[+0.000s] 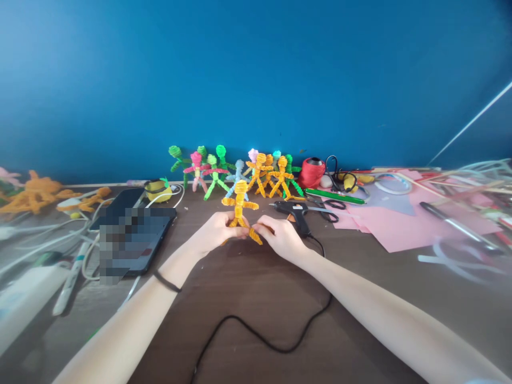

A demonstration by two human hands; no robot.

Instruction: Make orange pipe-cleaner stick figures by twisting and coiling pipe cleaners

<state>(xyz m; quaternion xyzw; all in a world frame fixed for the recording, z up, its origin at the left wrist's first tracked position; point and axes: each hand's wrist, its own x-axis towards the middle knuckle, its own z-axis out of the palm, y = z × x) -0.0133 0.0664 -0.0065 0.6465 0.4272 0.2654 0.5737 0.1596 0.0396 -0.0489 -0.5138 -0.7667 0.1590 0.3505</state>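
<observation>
An orange pipe-cleaner figure (240, 201) stands upright between my hands, arms spread, over the middle of the dark table (256, 288). My left hand (218, 232) is closed on its lower body and one leg. The fingers of my right hand (280, 234) pinch the other leg, which sticks out to the lower right. Behind it, a row of similar figures in green, pink, blue and orange, such as an orange figure (282, 176), stands against the blue wall (256, 80).
Right of my hands lies a black glue gun (294, 210) whose cord (260, 344) curls across the front. Farther right are a red yarn spool (312, 172), scissors (332, 209) and pink paper (394, 226). On the left are a dark tablet (154, 240), white cables and an orange fuzzy pile (36, 194).
</observation>
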